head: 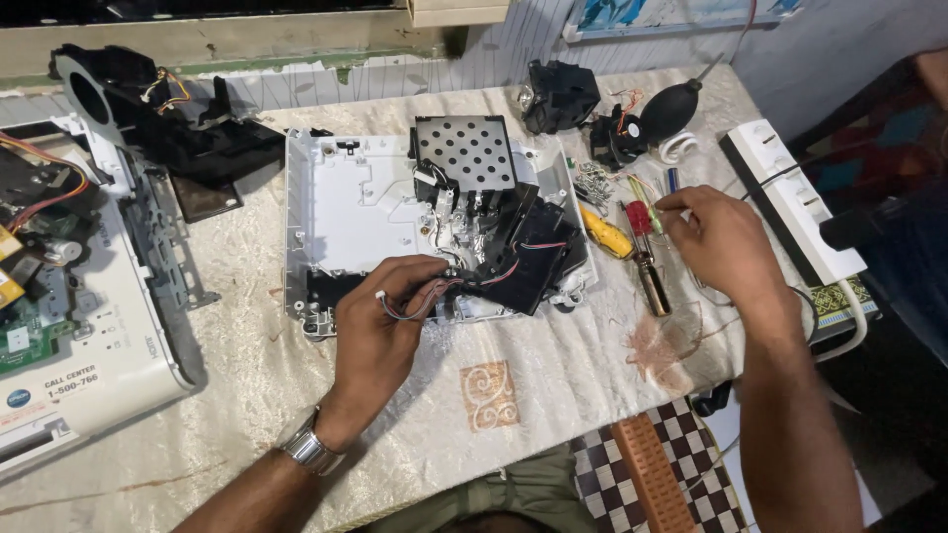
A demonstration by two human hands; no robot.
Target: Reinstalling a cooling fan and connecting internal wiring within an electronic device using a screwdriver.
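With the white projector chassis [346, 207] already opened at table centre, the left hand [380, 326] pinched its red-and-black wire bundle [434, 294] at the near edge — the right hand [726, 242], fingers closed, gripped a slim tool among screwdrivers [647, 262] — black internals remained mounted.

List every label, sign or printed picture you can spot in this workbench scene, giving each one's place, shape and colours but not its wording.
White sticker: on the white device casing at far left, rectangular, dark print.
Round blue badge: beside that sticker, small.
Blue poster: on the wall at top right, rectangular, white-edged.
No screens or packages are visible.
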